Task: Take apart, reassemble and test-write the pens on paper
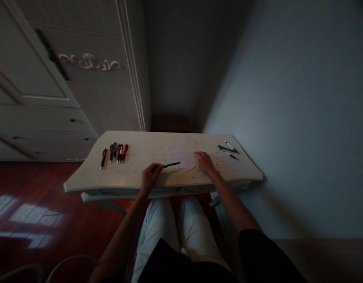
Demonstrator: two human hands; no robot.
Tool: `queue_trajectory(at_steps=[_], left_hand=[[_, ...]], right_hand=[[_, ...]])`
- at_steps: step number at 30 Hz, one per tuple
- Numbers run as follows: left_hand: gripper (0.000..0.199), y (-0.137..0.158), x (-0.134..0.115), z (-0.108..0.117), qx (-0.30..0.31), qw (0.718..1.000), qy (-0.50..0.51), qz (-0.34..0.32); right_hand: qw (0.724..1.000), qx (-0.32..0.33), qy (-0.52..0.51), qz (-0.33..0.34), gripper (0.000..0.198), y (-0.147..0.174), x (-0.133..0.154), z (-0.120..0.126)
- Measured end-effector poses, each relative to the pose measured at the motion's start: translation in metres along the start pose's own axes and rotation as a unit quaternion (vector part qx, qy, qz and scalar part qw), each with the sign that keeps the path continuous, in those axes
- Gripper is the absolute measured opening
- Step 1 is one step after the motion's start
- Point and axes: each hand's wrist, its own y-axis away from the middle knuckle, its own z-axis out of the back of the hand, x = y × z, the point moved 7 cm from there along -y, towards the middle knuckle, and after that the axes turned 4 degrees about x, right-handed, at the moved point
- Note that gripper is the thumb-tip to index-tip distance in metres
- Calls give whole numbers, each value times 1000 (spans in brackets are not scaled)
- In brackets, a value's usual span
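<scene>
A slim dark blue pen is pinched in my left hand, its pointed end toward the right, over the lower part of a white sheet of paper. My right hand lies on the tabletop with fingers stretched out, the fingertips at the right edge of that sheet. Nothing shows in its grasp. To the left stand out several pens with coloured parts, among them a purple pen lying apart and a green pen within a row.
The pale table has curved edges. Several thin pens, including a teal one, lie at its right over a faintly marked sheet. A white wardrobe stands beyond on the left; a wall rises on the right.
</scene>
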Motion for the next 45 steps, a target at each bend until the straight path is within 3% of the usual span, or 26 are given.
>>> queue_trajectory(at_steps=[5, 15, 19, 22, 25, 29, 34, 45], left_hand=[[32, 0, 0, 0, 3, 1000, -3, -4], [29, 0, 0, 0, 0, 1000, -12, -6], [29, 0, -1, 0, 1, 1000, -3, -7], [30, 0, 1, 0, 3, 1000, 4, -5], [32, -1, 3, 0, 5, 1000, -7, -5], [33, -2, 5, -1, 6, 1000, -18, -1], [32, -2, 8, -1, 2, 1000, -22, 9], [24, -2, 8, -1, 16, 999, -43, 5]], right_hand=[[1000, 23, 7, 19, 39, 2, 2, -5], [997, 66, 6, -41, 25, 19, -15, 11], [997, 22, -77, -24, 26, 23, -3, 14], [971, -31, -237, 26, 30, 27, 17, 13], [912, -51, -404, 59, 33, 32, 37, 7], [866, -66, -494, 40, 39, 36, 49, 0], [855, -83, -512, 10, 36, 38, 46, -8], [852, -68, -519, 10, 40, 39, 48, -17]])
